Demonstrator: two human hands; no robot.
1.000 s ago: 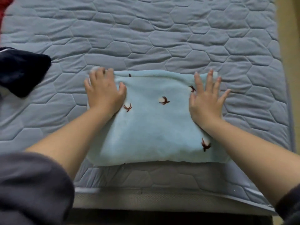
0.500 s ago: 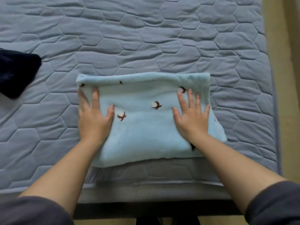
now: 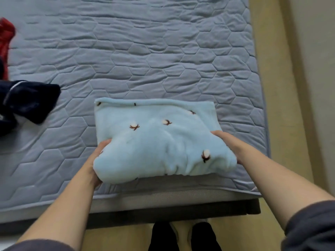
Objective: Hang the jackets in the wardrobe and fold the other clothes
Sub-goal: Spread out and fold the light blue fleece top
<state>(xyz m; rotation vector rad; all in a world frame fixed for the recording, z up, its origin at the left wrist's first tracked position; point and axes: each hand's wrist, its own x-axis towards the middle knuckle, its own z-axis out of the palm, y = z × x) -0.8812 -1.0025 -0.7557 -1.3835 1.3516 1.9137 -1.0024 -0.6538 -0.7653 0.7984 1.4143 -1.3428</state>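
Beyond the folded blue garment [image 3: 155, 138] the bed [image 3: 145, 60] lies open. Left of it, a navy garment [image 3: 30, 102] and red cloth [image 3: 6, 38] block passage.

Fingers of both hands are out of sight under the folded fleece [image 3: 159, 142]. Left hand [image 3: 96, 160] shows thumb side & wrist only, right hand [image 3: 230, 142] just its back. Red cloth [image 3: 6, 42] at left edge is blurred & cut off, can't tell what it is. Navy garment [image 3: 30, 102] also runs out of frame. Bed [image 3: 145, 60] cropped top & left. Feet [image 3: 204, 236] cut off at bottom.
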